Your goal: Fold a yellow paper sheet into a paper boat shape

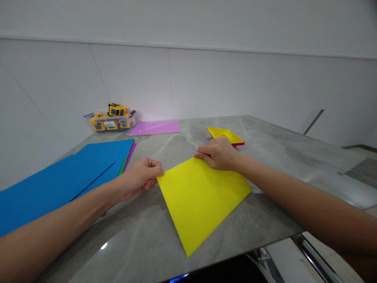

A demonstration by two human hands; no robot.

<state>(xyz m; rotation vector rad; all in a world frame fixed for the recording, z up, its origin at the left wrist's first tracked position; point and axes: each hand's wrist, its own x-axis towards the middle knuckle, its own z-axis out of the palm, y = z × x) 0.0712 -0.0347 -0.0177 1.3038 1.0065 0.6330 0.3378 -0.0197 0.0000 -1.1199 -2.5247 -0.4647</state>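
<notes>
A yellow sheet of paper (pixel 200 198) lies flat on the grey marble table (pixel 265 165), turned like a diamond. My left hand (pixel 141 177) is closed in a pinch on the sheet's left corner. My right hand (pixel 218 153) is closed with its fingers curled on the sheet's far corner. Both forearms reach in from the bottom of the view.
A stack of blue, green and purple sheets (pixel 67 177) lies at the left. A purple sheet (pixel 156 127) and a clear box of yellow toy vehicles (pixel 110 121) sit by the wall. A folded yellow paper piece (pixel 225 135) lies beyond my right hand. The table edge runs along the bottom right.
</notes>
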